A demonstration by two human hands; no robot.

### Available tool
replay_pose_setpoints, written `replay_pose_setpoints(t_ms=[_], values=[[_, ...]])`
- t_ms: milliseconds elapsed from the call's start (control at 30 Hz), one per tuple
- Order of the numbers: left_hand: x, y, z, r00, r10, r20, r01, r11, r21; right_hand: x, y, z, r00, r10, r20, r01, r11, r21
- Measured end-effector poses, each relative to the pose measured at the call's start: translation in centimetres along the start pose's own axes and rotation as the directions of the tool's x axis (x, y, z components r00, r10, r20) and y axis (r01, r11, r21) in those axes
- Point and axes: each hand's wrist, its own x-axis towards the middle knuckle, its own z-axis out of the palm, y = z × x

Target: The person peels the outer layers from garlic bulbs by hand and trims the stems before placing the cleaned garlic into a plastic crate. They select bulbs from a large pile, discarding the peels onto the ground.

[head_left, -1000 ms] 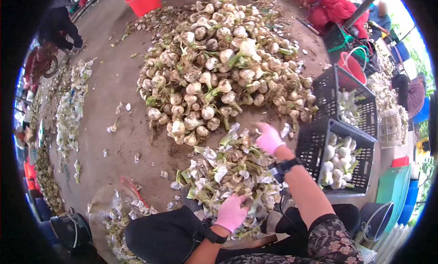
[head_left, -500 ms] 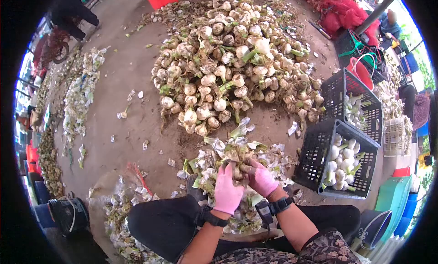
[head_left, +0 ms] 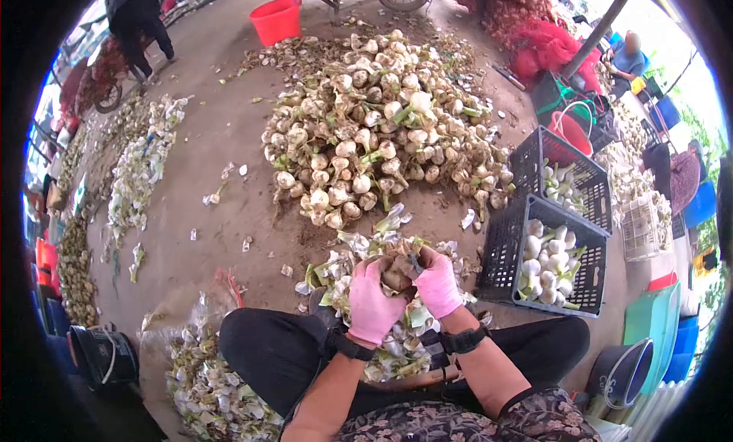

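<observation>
A brownish, dirty-skinned garlic bulb (head_left: 396, 278) sits between my two pink-gloved hands, above my lap. My left hand (head_left: 377, 303) is wrapped round its left side. At the upper right, the fingers of my right hand (head_left: 437, 286) press against the bulb and its loose outer skin. Dark smudges mark the right glove's fingertips. Under and around both hands lies a heap of peeled garlic skins (head_left: 347, 268). Just beyond rises a big pile of unpeeled garlic (head_left: 382, 129), with stems and dirt on it.
A black crate (head_left: 500, 278) holding cleaned white garlic bulbs stands to my right, with a second crate (head_left: 527, 163) behind it. A red bucket (head_left: 276, 22) is beyond the pile. Dark buckets stand at both sides. People are at far left and far right.
The head view has tilted up, so the pile and crates sit lower in it. Both hands have stayed on the bulb, whose rounded side now shows more.
</observation>
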Motion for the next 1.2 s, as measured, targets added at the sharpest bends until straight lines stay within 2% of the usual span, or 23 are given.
replay_pose_setpoints(t_ms=[33,167,233,300,367,400,433,467,533,567,600,633,667,733,767,867,933,967,1000,1033,1067,1133,1200], values=[[0.0,-0.1,-0.2,1.0,-0.014,0.021,0.015,1.0,-0.024,-0.2,-0.6,-0.2,0.998,0.046,0.044,-0.046,0.999,0.01],[-0.2,-0.1,-1.1,0.996,-0.06,0.066,0.066,0.993,-0.095,-0.7,-1.2,-1.0,0.993,0.011,0.115,-0.008,0.999,-0.031],[-0.1,0.1,-1.5,0.992,-0.08,0.102,0.095,0.984,-0.154,-1.0,-1.7,-1.4,0.987,-0.045,0.152,0.08,0.969,-0.236],[-0.1,-0.1,-1.7,0.985,-0.097,0.142,0.126,0.97,-0.208,-1.3,-1.0,-1.6,0.99,-0.077,0.115,0.098,0.977,-0.189],[0.0,-0.8,-1.4,0.961,-0.143,0.235,0.259,0.764,-0.592,-1.5,-0.9,-1.9,0.992,-0.109,0.071,0.118,0.983,-0.141],[-0.1,-0.9,-1.3,0.961,-0.14,0.239,0.259,0.763,-0.592,-1.7,-1.2,-2.2,0.99,-0.125,0.064,0.136,0.964,-0.227],[-0.2,-1.0,-1.3,0.928,-0.217,0.302,0.371,0.59,-0.717,-1.8,-1.4,-2.3,0.988,-0.141,0.058,0.152,0.938,-0.311],[-0.3,-1.2,-1.3,0.884,-0.276,0.377,0.461,0.384,-0.8,-1.9,-1.6,-2.4,0.988,-0.142,0.053,0.151,0.939,-0.31],[-0.6,-2.5,-0.5,0.867,-0.3,0.398,0.495,0.432,-0.754,-2.0,-1.8,-2.3,0.99,-0.137,0.024,0.137,0.932,-0.334],[-0.6,-2.7,-0.2,0.851,-0.255,0.459,0.513,0.213,-0.832,-2.1,-1.6,-2.4,0.99,-0.138,0.019,0.136,0.934,-0.332],[-0.5,-2.8,-0.1,0.838,-0.196,0.509,0.516,-0.019,-0.856,-2.1,-1.3,-2.5,0.991,-0.125,0.045,0.132,0.964,-0.229],[-0.6,-2.9,0.0,0.813,-0.249,0.526,0.546,0.013,-0.838,-2.1,-1.2,-2.6,0.991,-0.115,0.073,0.124,0.984,-0.125],[-0.4,-2.8,0.1,0.813,-0.248,0.527,0.547,0.013,-0.837,-2.3,-1.4,-2.5,0.991,-0.115,0.071,0.123,0.985,-0.124],[0.1,-2.7,0.3,0.693,-0.381,0.612,0.628,-0.098,-0.772,-2.6,-2.0,-2.3,0.997,-0.029,0.065,0.028,1.0,0.005],[0.0,-2.5,0.3,0.693,-0.38,0.613,0.629,-0.096,-0.771,-2.6,-1.9,-2.5,0.998,-0.029,0.063,0.028,1.0,0.006],[-0.7,-2.1,-0.4,0.791,-0.374,0.483,0.583,0.223,-0.781,-2.4,-1.8,-3.0,0.999,0.046,0.023,-0.048,0.997,0.055],[-0.8,-2.2,-0.1,0.811,-0.356,0.465,0.557,0.221,-0.801,-2.4,-2.0,-2.8,0.998,-0.006,0.054,0.012,0.994,-0.108],[-0.6,-2.3,0.1,0.836,-0.326,0.441,0.536,0.312,-0.785,-2.2,-2.1,-2.7,0.998,-0.005,0.055,0.011,0.994,-0.109],[-0.5,-2.3,0.1,0.859,-0.293,0.419,0.508,0.4,-0.763,-2.0,-2.1,-2.7,0.999,-0.045,0.024,0.05,0.969,-0.242],[-0.4,-2.5,-0.1,0.792,-0.319,0.52,0.603,0.278,-0.748,-1.9,-2.0,-2.6,0.996,-0.089,-0.001,0.082,0.924,-0.372],[-0.3,-2.0,-0.6,0.792,-0.321,0.52,0.603,0.276,-0.748,-1.6,-1.9,-2.6,0.996,-0.086,0.001,0.08,0.925,-0.373],[-0.2,-0.8,-1.1,0.78,-0.203,0.592,0.619,0.115,-0.777,-0.7,-1.2,-3.1,0.953,-0.288,-0.097,0.193,0.819,-0.541],[-0.5,0.5,-1.8,0.711,-0.127,0.692,0.702,0.082,-0.707,0.7,-0.6,-3.9,0.941,-0.299,-0.16,0.126,0.746,-0.654]])
